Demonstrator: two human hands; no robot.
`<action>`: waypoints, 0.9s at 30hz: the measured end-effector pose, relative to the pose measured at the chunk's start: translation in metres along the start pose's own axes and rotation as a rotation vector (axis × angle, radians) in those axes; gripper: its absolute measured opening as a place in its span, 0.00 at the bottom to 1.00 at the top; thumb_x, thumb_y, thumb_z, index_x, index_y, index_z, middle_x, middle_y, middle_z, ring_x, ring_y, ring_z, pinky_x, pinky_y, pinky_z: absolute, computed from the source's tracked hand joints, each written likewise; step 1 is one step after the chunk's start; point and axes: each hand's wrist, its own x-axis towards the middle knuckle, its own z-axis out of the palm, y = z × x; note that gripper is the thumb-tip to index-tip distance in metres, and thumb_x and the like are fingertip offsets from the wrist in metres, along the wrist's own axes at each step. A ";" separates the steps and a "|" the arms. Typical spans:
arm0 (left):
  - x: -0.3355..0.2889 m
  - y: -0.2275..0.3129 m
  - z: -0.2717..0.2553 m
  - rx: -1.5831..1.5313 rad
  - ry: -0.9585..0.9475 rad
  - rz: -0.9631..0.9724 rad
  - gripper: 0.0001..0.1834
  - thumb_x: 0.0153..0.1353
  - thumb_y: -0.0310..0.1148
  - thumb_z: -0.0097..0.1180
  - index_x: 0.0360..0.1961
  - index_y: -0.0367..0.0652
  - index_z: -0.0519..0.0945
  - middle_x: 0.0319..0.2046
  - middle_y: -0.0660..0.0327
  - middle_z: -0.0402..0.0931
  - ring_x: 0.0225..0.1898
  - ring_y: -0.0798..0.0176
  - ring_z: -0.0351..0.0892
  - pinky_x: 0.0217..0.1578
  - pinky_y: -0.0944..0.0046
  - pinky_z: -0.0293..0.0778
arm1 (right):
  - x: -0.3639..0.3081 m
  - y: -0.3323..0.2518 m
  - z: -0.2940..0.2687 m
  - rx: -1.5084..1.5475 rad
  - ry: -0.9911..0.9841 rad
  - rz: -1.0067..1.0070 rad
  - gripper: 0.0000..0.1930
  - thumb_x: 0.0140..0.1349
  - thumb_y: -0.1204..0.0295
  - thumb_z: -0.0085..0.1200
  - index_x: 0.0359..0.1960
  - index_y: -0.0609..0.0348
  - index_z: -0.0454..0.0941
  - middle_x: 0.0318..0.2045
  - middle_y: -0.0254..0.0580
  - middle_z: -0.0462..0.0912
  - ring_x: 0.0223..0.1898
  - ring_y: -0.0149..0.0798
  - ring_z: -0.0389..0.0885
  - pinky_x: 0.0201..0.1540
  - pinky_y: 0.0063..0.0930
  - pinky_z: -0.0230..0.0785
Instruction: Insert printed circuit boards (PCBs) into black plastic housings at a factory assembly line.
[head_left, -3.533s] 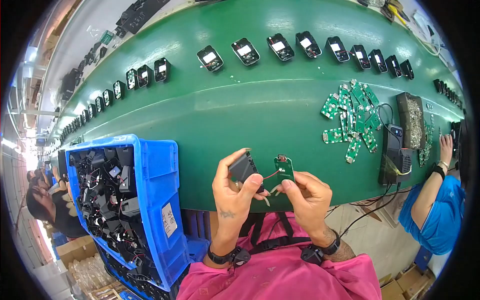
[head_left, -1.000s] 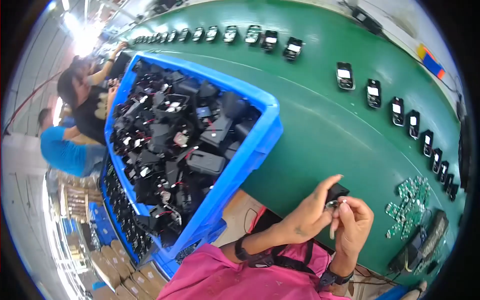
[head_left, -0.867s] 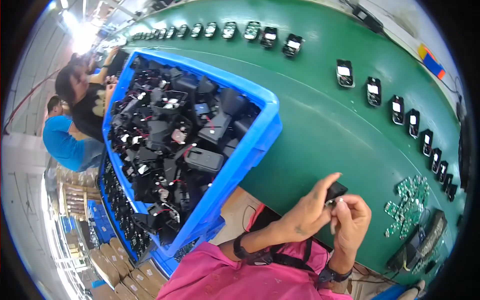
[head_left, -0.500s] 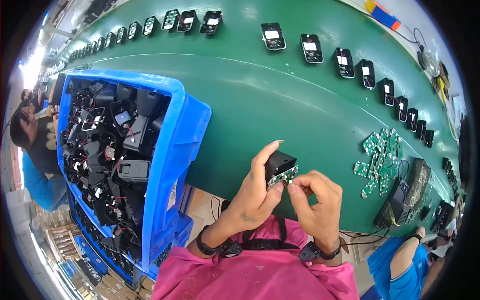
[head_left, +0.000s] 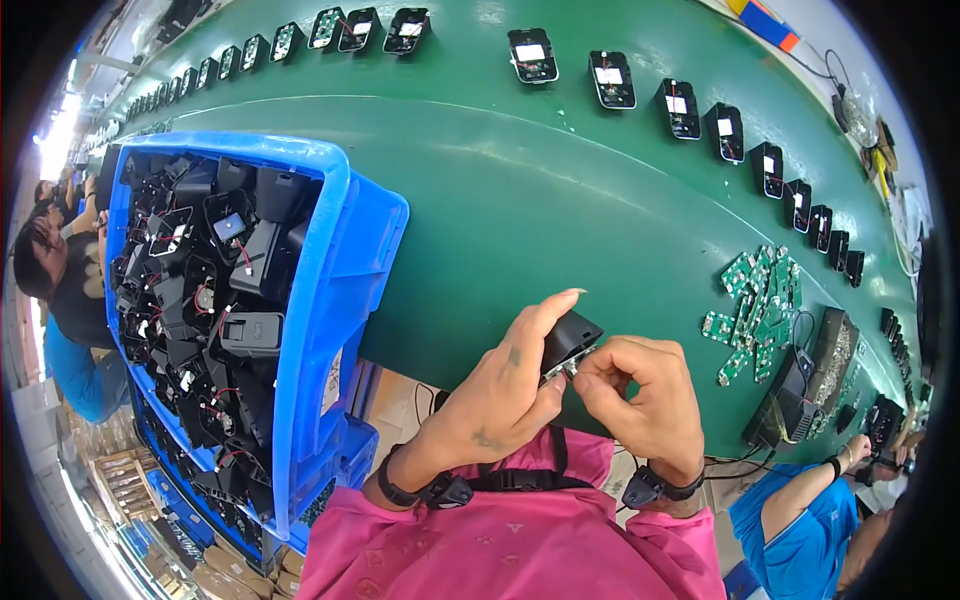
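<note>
In the left hand (head_left: 508, 388), beside the right hand (head_left: 648, 392), a black casing (head_left: 570, 334).

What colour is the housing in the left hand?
The housing is black, seen best in the head view.

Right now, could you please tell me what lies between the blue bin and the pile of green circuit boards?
In the head view: green tabletop, and over its near part the left hand holding a black housing, the right hand at its edge.
</note>
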 end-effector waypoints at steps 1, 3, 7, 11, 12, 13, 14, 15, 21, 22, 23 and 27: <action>0.001 0.000 0.000 0.091 0.026 0.058 0.37 0.59 0.21 0.49 0.68 0.31 0.50 0.61 0.38 0.59 0.61 0.36 0.64 0.61 0.48 0.63 | 0.000 -0.001 0.000 -0.026 -0.006 0.012 0.03 0.54 0.81 0.58 0.26 0.66 0.76 0.19 0.38 0.76 0.17 0.29 0.73 0.20 0.25 0.63; 0.001 0.001 0.001 0.183 0.053 0.116 0.37 0.58 0.21 0.50 0.68 0.32 0.50 0.60 0.38 0.60 0.59 0.35 0.66 0.57 0.48 0.67 | 0.001 -0.002 0.005 -0.066 0.038 0.012 0.03 0.54 0.81 0.58 0.26 0.67 0.77 0.19 0.39 0.77 0.18 0.28 0.73 0.21 0.24 0.64; 0.003 0.002 0.004 0.236 0.072 0.054 0.36 0.56 0.18 0.49 0.66 0.33 0.52 0.59 0.41 0.62 0.57 0.38 0.68 0.60 0.51 0.63 | 0.002 0.003 0.008 -0.166 0.108 -0.081 0.02 0.54 0.82 0.58 0.27 0.67 0.77 0.21 0.41 0.79 0.19 0.30 0.75 0.22 0.23 0.66; 0.003 0.001 0.008 0.183 0.096 -0.004 0.36 0.56 0.18 0.49 0.66 0.33 0.52 0.59 0.40 0.61 0.57 0.37 0.67 0.60 0.50 0.62 | 0.004 0.004 0.014 -0.169 0.145 -0.099 0.03 0.55 0.82 0.59 0.27 0.67 0.78 0.21 0.41 0.79 0.19 0.31 0.76 0.22 0.23 0.66; 0.003 -0.001 0.009 0.188 0.102 0.004 0.36 0.56 0.18 0.49 0.66 0.33 0.52 0.59 0.40 0.61 0.57 0.37 0.67 0.60 0.50 0.62 | 0.006 0.004 0.016 -0.195 0.159 -0.099 0.03 0.55 0.81 0.60 0.27 0.67 0.78 0.21 0.41 0.79 0.19 0.32 0.76 0.23 0.23 0.66; 0.002 -0.003 0.012 0.193 0.131 -0.025 0.35 0.57 0.18 0.49 0.66 0.34 0.52 0.59 0.40 0.61 0.57 0.38 0.68 0.59 0.50 0.63 | 0.007 0.005 0.017 -0.221 0.175 -0.101 0.03 0.55 0.81 0.60 0.27 0.67 0.78 0.21 0.42 0.79 0.20 0.32 0.77 0.23 0.24 0.67; 0.002 -0.005 0.014 0.198 0.160 -0.053 0.35 0.58 0.18 0.48 0.66 0.34 0.52 0.59 0.40 0.61 0.56 0.39 0.69 0.58 0.50 0.64 | 0.007 0.007 0.018 -0.223 0.177 -0.114 0.03 0.55 0.81 0.60 0.27 0.67 0.78 0.21 0.42 0.79 0.20 0.32 0.77 0.23 0.24 0.67; 0.001 -0.008 0.015 0.206 0.171 -0.042 0.35 0.58 0.18 0.48 0.66 0.34 0.52 0.59 0.40 0.61 0.56 0.39 0.69 0.58 0.50 0.64 | 0.007 0.010 0.020 -0.190 0.203 -0.102 0.03 0.56 0.81 0.60 0.28 0.67 0.78 0.22 0.41 0.79 0.20 0.31 0.77 0.23 0.23 0.67; -0.005 -0.016 0.019 -0.230 0.206 -0.081 0.31 0.63 0.25 0.51 0.65 0.36 0.53 0.52 0.44 0.68 0.51 0.50 0.74 0.54 0.55 0.69 | 0.005 0.032 0.017 0.158 0.186 0.093 0.06 0.64 0.77 0.56 0.40 0.68 0.75 0.26 0.34 0.80 0.23 0.24 0.76 0.25 0.17 0.69; 0.000 -0.020 0.017 -0.055 0.189 0.046 0.32 0.62 0.25 0.53 0.65 0.37 0.55 0.49 0.45 0.72 0.50 0.51 0.76 0.53 0.56 0.70 | 0.004 0.034 0.015 0.159 0.178 0.074 0.06 0.64 0.77 0.56 0.40 0.68 0.75 0.26 0.34 0.80 0.23 0.24 0.76 0.25 0.17 0.69; 0.001 -0.018 0.012 -0.122 0.138 0.001 0.32 0.61 0.25 0.55 0.65 0.38 0.56 0.48 0.46 0.72 0.49 0.51 0.77 0.52 0.56 0.71 | 0.004 0.035 0.014 0.283 0.170 0.142 0.05 0.65 0.77 0.56 0.38 0.67 0.75 0.26 0.35 0.80 0.22 0.24 0.76 0.24 0.16 0.69; -0.001 -0.010 -0.003 -0.192 0.048 -0.127 0.32 0.60 0.22 0.57 0.64 0.41 0.60 0.44 0.52 0.76 0.39 0.61 0.80 0.40 0.63 0.75 | 0.002 0.031 0.019 0.514 0.214 0.202 0.05 0.63 0.78 0.58 0.33 0.66 0.74 0.24 0.35 0.78 0.19 0.23 0.74 0.19 0.15 0.66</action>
